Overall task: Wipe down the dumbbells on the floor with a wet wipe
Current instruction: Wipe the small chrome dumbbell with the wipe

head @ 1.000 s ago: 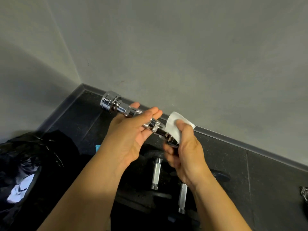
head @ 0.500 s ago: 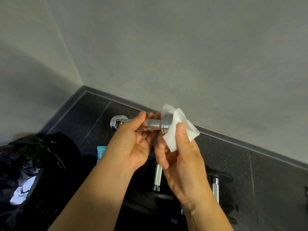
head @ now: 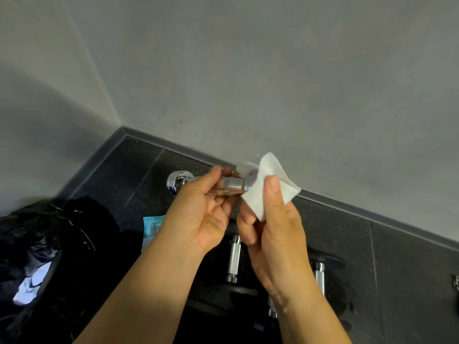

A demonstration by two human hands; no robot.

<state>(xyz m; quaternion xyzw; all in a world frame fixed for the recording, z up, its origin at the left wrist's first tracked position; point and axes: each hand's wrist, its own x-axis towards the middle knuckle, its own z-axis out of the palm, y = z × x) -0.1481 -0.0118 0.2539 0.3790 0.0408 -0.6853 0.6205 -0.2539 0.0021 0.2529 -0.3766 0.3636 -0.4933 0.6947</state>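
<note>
Gripping the middle of a chrome bar (head: 231, 186): left hand (head: 198, 217), raised, palm turned toward the camera, thumb on top, fingers curled round the bar from behind.

Right hand (head: 275, 237): raised just beside the left, thumb upright and pressing a white wipe (head: 269, 192) onto the bar's right end. The other fingers are curled below, with the wipe pinched between them and the thumb.

Bar: held in the air above the floor (head: 409, 256), in front of the skirting (head: 360, 212). Its long axis is near level and runs left to right across the view. The left end carries a chrome collar (head: 176, 182) and points toward the room's corner. The right end points into the right hand.

Wipe: opened out and draped over the bar's right end, one corner standing up against the wall (head: 273, 83).

Dumbbells (head: 234, 259): two on the floor below the hands, knurled handles running roughly toward and away from the camera, apart from the held bar.

Hidden or unclear:
- The bar's right end is under the wipe, and part of its middle is behind the left fingers.
- The forearms cover parts of both floor dumbbells, and their dark plates blend into the dark floor.
- A teal packet (head: 153, 224) lies partly behind the left forearm and a black bag (head: 49, 244), which the left edge cuts off.
- A small metal item (head: 456, 281) is cut off at the right edge and cannot be identified.
</note>
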